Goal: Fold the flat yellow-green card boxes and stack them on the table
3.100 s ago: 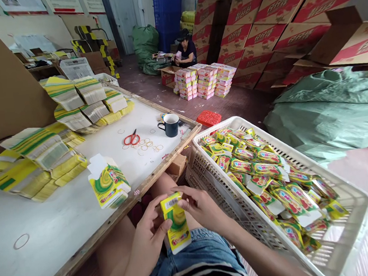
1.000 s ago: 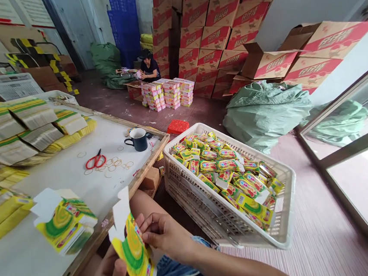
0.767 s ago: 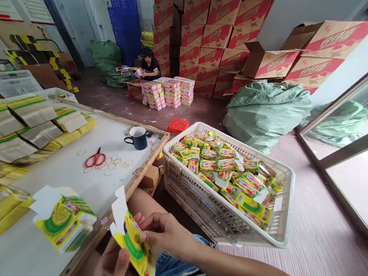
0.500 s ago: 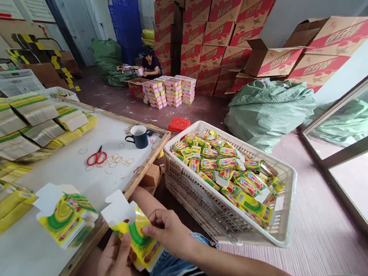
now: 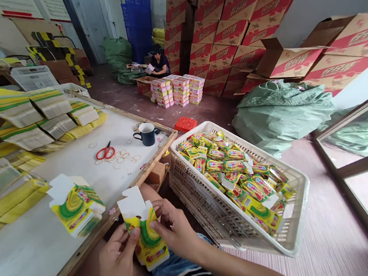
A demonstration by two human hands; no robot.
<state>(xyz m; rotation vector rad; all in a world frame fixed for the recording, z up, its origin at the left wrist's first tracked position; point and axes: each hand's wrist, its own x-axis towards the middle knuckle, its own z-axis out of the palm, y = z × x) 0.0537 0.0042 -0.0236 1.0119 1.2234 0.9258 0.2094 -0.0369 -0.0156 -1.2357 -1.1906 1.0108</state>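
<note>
Along the far left edge of the desk (image 5: 76, 165) lie thick bundles of flat yellow-and-green cartons (image 5: 23, 123), and nearer the front edge sits a small loose pile of the same blanks (image 5: 76, 207), white flaps up. Just off that front edge, over the person's lap, the left hand (image 5: 117, 259) pinches the lower left side of a single small box (image 5: 147, 237), thumb on its printed face. A second ago this box was a flat, tilted sheet held upright; now it faces the camera squarely, its sides pushed out into a sleeve and its white top flap (image 5: 132, 201) standing open, so to my eye the forming is about half done and the flap has yet to be tucked. The right hand (image 5: 176, 230) grips the box's right edge, fingers curled on the upper corner and pressing inward. Further back on the desk are red scissors (image 5: 105, 152), scattered rubber bands (image 5: 123, 154) and a dark mug (image 5: 146, 134) near the right edge. To the right of the knees stands a white plastic crate (image 5: 288, 240) heaped with finished boxes (image 5: 236, 172). Beyond it lie green sacks (image 5: 281, 107), and stacked red cartons (image 5: 224, 17) rise against the wall, where another person (image 5: 159, 62) sits among pink packs (image 5: 179, 90).
</note>
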